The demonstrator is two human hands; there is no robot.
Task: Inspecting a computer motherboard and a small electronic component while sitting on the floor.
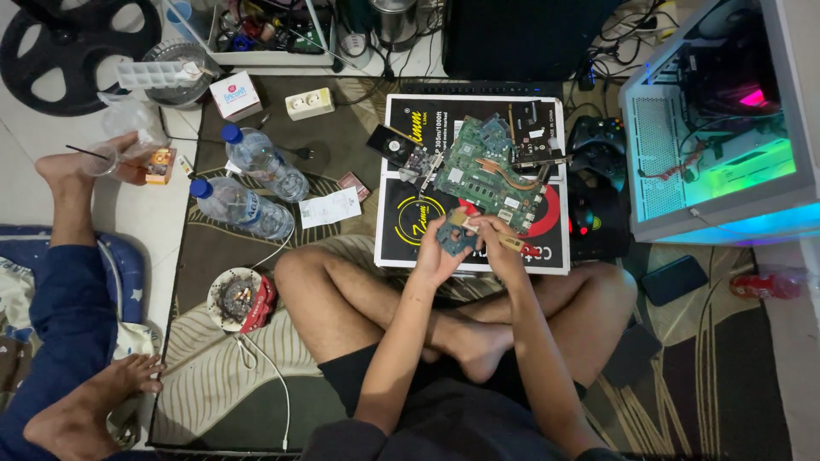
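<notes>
I sit cross-legged on a patterned rug. My left hand (437,249) holds a small blue circuit board (453,242) over my knees. My right hand (494,241) pinches a small tool with a tan handle (511,243) against that board. Just beyond my hands a large green motherboard (491,171) with copper heat pipes lies on a flat black, white and yellow cardboard box (410,243).
Two plastic water bottles (256,183) lie left of the box, an ashtray (232,299) by my left knee. A lit computer case (717,128) stands at right, game controllers (598,137) beside it. Another person's legs (68,341) stretch along the left edge.
</notes>
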